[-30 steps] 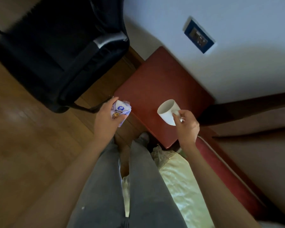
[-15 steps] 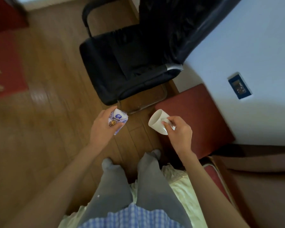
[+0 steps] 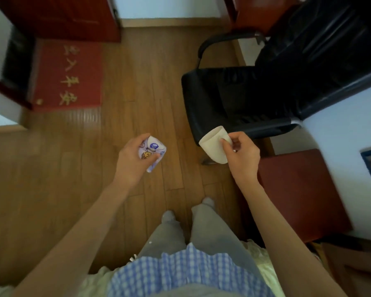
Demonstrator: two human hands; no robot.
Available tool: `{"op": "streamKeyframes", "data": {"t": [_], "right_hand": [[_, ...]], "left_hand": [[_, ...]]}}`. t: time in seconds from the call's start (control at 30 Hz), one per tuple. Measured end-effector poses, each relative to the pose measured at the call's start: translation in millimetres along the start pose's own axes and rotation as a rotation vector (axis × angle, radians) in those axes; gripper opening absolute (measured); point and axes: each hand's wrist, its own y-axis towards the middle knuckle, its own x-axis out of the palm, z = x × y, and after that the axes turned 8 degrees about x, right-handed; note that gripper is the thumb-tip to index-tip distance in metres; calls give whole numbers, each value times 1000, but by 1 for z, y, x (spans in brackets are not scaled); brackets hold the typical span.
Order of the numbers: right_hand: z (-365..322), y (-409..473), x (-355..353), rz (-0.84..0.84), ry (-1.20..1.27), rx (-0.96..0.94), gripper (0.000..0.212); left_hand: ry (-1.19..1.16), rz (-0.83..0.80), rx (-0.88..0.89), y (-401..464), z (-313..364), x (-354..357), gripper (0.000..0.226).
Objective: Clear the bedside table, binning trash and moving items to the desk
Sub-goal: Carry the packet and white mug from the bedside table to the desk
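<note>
Wooden floor [image 3: 137, 82] fills the view; from the bedside table [image 3: 298, 189], both loads hang leftward: right hand [image 3: 241, 156] pinching a cup [image 3: 212, 144], left hand [image 3: 133, 159] closed round a wrapper [image 3: 151, 152].

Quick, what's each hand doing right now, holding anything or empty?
Left hand: closed around a small crumpled printed packet.
Right hand: closed on a white cup, tilted with its mouth pointing away from the person.

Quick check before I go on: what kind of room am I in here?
Most likely a bedroom: bedding at the person's legs, a red bedside table against the wall, and a black office chair on the wood floor.
</note>
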Motion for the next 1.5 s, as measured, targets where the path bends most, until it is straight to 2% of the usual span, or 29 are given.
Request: {"op": "streamKeyframes", "data": {"t": [0.1,0.33,0.6,0.7,0.8,0.9,1.07,1.33,1.5], "right_hand": [[-28,10,21,-54,19,-17,19],[-77,62,74,-139,6,-88,16],[-131,172,127,-185,51,-95,17],[-151,218,139,-174,59,-70,19],[-172,260,151,-167,42,-80,19],[-188,295,161,-171,58,-55,15],[-208,352,184,-155,45,-40,17],[-256,451,238,-50,70,26,19],[-294,502,264,95,108,57,13]], "left_hand": [[-64,78,-41,7,-9,-29,47],[-57,246,-91,54,-26,-69,53],[-56,234,-81,189,-31,-98,37],[-42,234,-96,243,-26,-110,45],[-47,280,-89,285,-20,-119,40],[-36,253,-65,317,-21,-125,27],[6,244,-69,382,-37,-141,46],[40,140,11,528,-74,-188,48],[54,35,92,621,-75,-218,48]]}}
